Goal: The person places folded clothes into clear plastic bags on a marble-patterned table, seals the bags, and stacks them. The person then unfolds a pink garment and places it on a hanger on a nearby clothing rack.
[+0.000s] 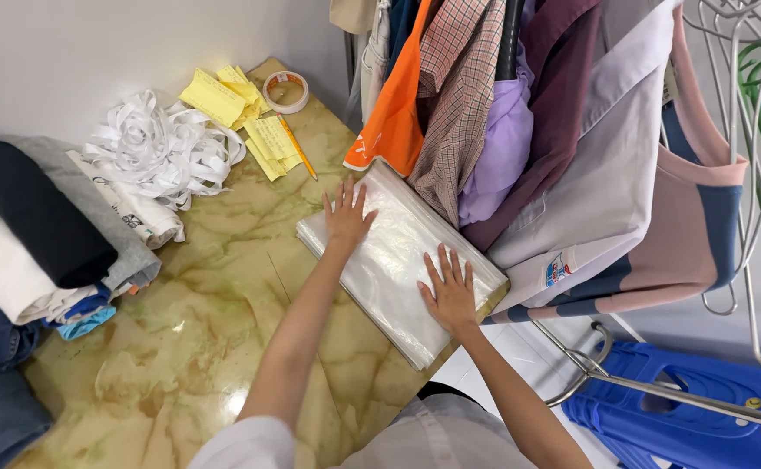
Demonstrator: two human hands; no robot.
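Both palms down flat, fingers spread, gripping nothing: left hand (347,217) far, right hand (450,291) near, pressing the stack of clear plastic bags (398,260) at the marble table's (215,330) right edge. Even pressure keeps them square.

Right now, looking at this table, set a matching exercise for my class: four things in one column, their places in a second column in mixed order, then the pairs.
Things
1. stack of clear plastic bags
2. tape roll
3. pencil
4. folded clothes

Places
A. left end of the table
B. under both hands: left hand, right hand
C. far edge, by the wall
D. beside the yellow paper slips

Pairs: 1-B, 2-C, 3-D, 4-A
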